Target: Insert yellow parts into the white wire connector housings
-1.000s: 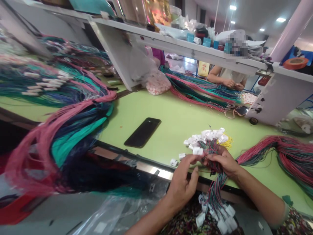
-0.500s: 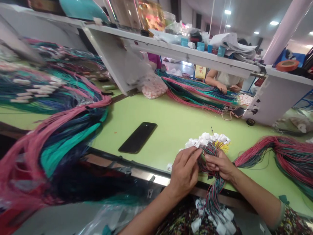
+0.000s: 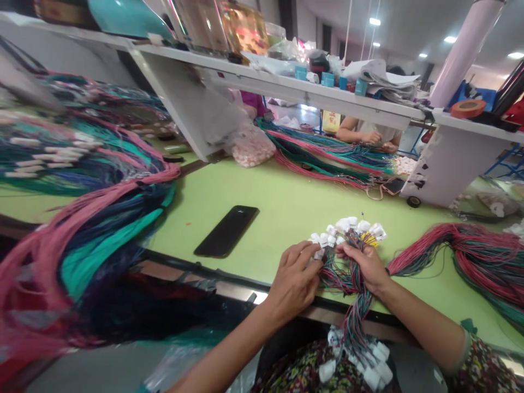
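Both my hands grip a bundle of thin red, green and blue wires [image 3: 347, 275] at the table's front edge. My left hand [image 3: 292, 281] presses its fingers against the wires and the white plastic connectors [image 3: 346, 229] fanned out at the bundle's top. My right hand [image 3: 364, 267] closes around the bundle just below those connectors. The bundle's lower end hangs past the table edge, and more white connectors [image 3: 360, 363] rest on my patterned lap. Yellow pieces [image 3: 369, 239] show among the upper connectors.
A black phone [image 3: 226, 231] lies on the green table [image 3: 262, 213]. Large wire hanks lie at left [image 3: 94, 229] and right [image 3: 470, 256]. A white shelf [image 3: 286, 87] with supplies spans the table. Beyond it, a co-worker's hands [image 3: 379, 141] work near another hank [image 3: 323, 155].
My left hand has moved up and closed in on the connectors, nearer my right hand. The view has shifted slightly, moving the table items left.
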A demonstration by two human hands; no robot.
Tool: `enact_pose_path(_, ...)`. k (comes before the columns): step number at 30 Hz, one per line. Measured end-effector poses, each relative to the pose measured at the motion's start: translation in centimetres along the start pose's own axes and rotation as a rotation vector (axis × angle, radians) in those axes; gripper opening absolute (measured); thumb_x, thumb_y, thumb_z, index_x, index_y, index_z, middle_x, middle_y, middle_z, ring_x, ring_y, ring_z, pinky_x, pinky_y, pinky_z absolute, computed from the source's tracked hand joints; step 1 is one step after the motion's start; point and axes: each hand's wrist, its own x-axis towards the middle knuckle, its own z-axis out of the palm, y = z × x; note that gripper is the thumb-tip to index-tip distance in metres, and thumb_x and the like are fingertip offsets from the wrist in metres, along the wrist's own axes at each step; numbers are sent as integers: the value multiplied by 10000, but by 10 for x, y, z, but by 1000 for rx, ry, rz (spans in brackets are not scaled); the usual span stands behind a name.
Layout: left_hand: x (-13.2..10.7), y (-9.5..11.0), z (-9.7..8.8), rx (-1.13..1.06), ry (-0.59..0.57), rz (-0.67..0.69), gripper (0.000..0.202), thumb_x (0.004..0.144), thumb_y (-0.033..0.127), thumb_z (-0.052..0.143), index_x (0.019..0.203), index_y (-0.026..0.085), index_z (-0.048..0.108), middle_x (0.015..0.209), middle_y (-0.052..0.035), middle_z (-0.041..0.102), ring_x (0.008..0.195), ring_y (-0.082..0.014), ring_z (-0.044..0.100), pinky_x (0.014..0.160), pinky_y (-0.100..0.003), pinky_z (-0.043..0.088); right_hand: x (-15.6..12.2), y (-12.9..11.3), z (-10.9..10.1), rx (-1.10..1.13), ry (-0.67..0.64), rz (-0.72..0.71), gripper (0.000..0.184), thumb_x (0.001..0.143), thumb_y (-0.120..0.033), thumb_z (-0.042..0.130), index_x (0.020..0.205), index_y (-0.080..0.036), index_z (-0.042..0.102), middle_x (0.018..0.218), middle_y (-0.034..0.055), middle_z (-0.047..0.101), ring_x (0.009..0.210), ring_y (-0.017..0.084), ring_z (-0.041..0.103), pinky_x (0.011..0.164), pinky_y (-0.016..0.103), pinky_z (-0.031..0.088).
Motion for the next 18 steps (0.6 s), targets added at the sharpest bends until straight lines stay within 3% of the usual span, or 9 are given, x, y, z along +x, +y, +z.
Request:
enact_pose_path(4, -11, -19, -5, 31, 1, 28, 282, 759, 68, 581, 926, 257, 708, 1164, -105, 717, 1157, -342, 588, 970, -522, 445, 3, -15, -5, 107, -127, 81, 353, 729, -487, 804, 785, -157, 692, 735, 28, 707, 613, 137, 630, 641, 277, 529)
enact_pose_path(9, -7, -32, -24, -8, -63, 25, 285, 764, 85, 579, 941, 260, 717, 1120, -98, 733, 1100, -331, 618, 939, -525, 471, 3, -23, -8, 187, -250, 117, 319, 773, -461, 753, 849, -174, 635, 589, -37, 591, 454, 87, 459, 509, 238, 404)
enact_pose_path(14, 11, -5, -40, -425, -35, -57, 384, 844, 149, 581, 1203, 266, 653, 1268, -115, 673, 1171, -307, 616, 959, -524, 517, 0, -21, -5, 196, -350, 144, 271, 823, -434, 686, 840, -176, 606, 509, -69, 486, 401, 77, 304, 480, 244, 323)
enact_pose_path(18, 28, 22, -28, -726, -74, -191, 376, 854, 216, 673, 1221, 293, 647, 1221, -119, 706, 1129, -316, 662, 942, -558, 550, -1, -21, -5, 181, -379, 156, 298, 803, -462, 698, 804, -184, 592, 483, -78, 465, 397, 77, 298, 490, 240, 337)
